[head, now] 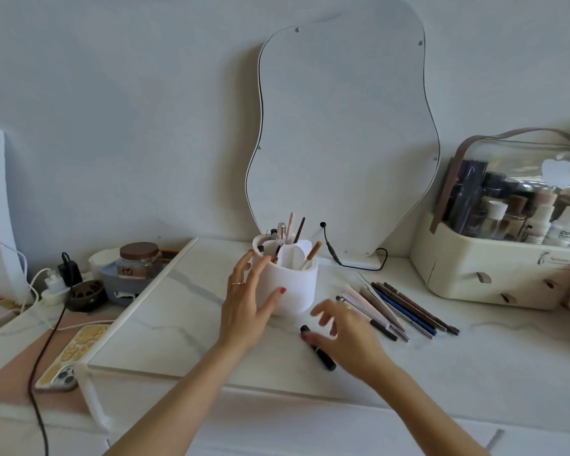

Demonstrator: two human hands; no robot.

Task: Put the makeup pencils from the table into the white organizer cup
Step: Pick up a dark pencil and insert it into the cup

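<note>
Row of slim makeup pencils (405, 307) lying on white marble table (178, 324), long axes running away leftward, just right of blurred, loosely spread right hand (346, 330); left hand (247, 304) spread against white round organizer cup (293, 284).

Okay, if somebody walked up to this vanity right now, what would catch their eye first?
Probably the wavy-edged mirror leaning on the wall at centre, with the white organizer cup in front of it, already holding a few pencils and brushes. The left hand touches the cup's side, and the right hand hovers beside the makeup pencils fanned out on the table to the cup's right.
</note>
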